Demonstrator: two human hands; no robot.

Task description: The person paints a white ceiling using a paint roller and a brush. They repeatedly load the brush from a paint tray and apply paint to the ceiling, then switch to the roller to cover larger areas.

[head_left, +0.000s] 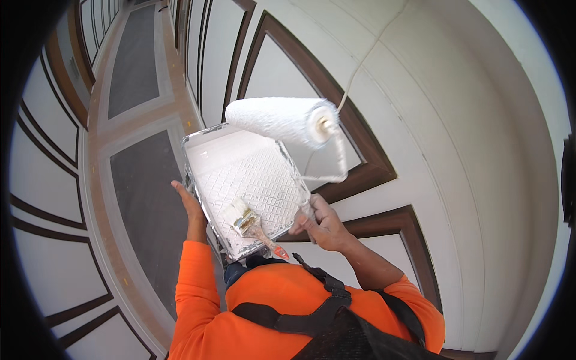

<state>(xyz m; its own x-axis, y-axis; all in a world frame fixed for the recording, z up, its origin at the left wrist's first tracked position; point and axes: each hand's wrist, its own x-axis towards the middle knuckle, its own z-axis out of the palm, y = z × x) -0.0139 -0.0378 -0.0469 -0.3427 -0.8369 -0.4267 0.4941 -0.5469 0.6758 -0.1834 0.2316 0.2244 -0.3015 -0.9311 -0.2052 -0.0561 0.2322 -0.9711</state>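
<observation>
My left hand [191,207] grips the left side of a paint tray [264,183], thumb up along the edge and the other fingers hidden behind it. White paint coats the ribbed slope and the well at the far end. A flat paintbrush [257,231] lies on the slope, white bristles up-left, its handle jutting past the near rim. At the tray's right edge, my right hand [322,225] is closed round the handle of a paint roller [276,117]; the grip itself is mostly hidden. The white-coated roller sleeve is over the tray's far right corner, its bent wire frame on the right.
A white wall with dark brown framed panels [372,174] rises close on my right. Similar panels [57,246] line the corridor's left side. The floor has grey strips [135,60] bordered by tan bands [174,60]. A thin pale cable [366,57] hangs along the right wall.
</observation>
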